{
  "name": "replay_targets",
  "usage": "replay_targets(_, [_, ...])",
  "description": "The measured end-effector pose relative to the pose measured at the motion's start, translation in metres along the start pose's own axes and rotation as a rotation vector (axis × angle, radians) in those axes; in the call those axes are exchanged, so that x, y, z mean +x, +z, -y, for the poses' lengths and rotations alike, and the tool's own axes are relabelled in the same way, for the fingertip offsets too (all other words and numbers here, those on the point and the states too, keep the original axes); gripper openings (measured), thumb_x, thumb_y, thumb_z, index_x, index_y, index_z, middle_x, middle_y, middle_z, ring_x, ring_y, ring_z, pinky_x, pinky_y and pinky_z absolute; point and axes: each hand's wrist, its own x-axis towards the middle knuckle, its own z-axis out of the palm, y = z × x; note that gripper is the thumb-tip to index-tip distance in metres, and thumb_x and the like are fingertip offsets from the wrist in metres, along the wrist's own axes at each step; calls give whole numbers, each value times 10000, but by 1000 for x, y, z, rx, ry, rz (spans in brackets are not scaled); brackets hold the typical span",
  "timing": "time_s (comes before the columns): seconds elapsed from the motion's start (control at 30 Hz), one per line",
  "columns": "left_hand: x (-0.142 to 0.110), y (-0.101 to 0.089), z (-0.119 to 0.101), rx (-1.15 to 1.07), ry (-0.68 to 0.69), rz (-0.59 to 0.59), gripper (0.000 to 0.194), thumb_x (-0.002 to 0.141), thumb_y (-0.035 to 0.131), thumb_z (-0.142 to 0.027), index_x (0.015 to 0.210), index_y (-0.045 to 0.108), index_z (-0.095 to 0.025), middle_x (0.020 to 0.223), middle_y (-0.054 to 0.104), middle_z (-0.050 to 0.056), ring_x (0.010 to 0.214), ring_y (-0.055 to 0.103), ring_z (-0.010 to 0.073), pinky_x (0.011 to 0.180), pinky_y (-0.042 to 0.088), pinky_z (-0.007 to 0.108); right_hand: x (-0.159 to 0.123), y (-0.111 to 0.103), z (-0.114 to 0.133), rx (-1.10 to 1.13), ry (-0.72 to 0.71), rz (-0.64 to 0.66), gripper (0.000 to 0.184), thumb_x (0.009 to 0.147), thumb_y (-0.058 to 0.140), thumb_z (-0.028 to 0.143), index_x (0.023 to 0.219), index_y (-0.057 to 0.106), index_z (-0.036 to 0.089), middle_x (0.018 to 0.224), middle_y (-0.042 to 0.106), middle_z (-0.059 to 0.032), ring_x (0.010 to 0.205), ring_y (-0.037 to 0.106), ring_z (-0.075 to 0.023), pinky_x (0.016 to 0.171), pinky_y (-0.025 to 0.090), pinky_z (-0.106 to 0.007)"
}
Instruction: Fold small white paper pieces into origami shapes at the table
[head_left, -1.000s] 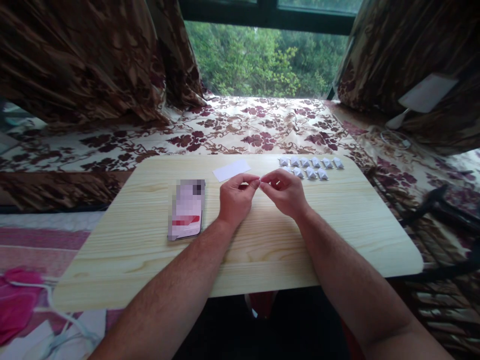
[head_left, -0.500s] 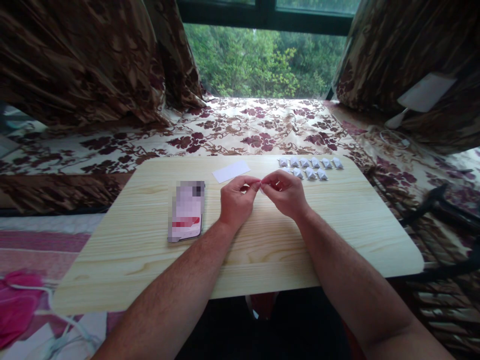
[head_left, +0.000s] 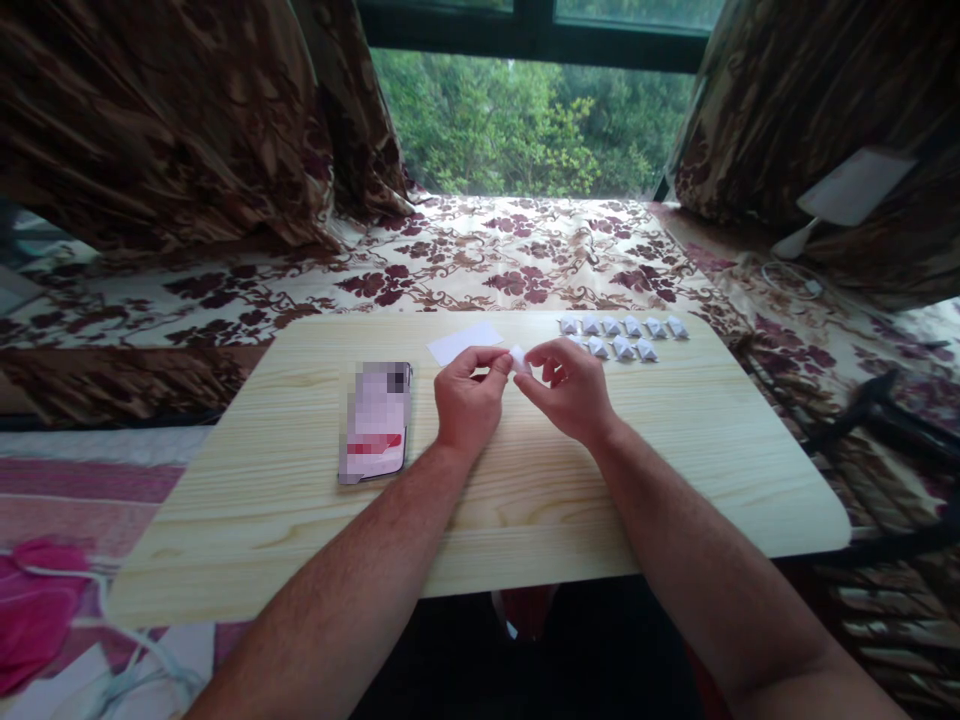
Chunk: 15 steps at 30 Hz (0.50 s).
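Over the middle of the light wooden table [head_left: 675, 470], my left hand [head_left: 466, 400] and my right hand [head_left: 574, 385] meet fingertip to fingertip. Both pinch one small folded white paper piece [head_left: 519, 361] held just above the tabletop. A flat white paper slip [head_left: 465, 342] lies just beyond my left hand. Several small folded white paper shapes [head_left: 622, 336] sit in two rows at the far right, close behind my right hand.
A phone [head_left: 375, 420] lies on the table left of my left hand. Floral fabric [head_left: 480, 260] covers the ledge behind, with dark curtains either side of a window. A pink cloth and white cable [head_left: 45, 610] lie at the lower left.
The white paper piece now shows more between my fingertips, turned up a little. Both hands stay in the same spot.
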Motion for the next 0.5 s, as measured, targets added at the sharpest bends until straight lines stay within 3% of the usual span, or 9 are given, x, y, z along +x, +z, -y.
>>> replay_targets(0.2, [-2, 2, 1, -51, 10, 74, 270, 820, 710, -345, 1053, 733, -210, 906, 728, 37, 799, 683, 153, 674, 586, 259, -2, 3, 0, -10, -1, -53, 49, 842, 677, 255, 858, 695, 213, 736, 685, -6, 605, 582, -123, 619, 491, -272])
replay_targets(0.5, [-4, 1, 1, -1, 21, 116, 191, 822, 698, -327, 951, 766, -204, 913, 745, 52, 821, 693, 170, 706, 580, 270, -4, -1, -2, -79, -98, -47, 113, 895, 622, 217, 883, 735, 220, 779, 708, -20, 662, 605, -130, 649, 485, -267])
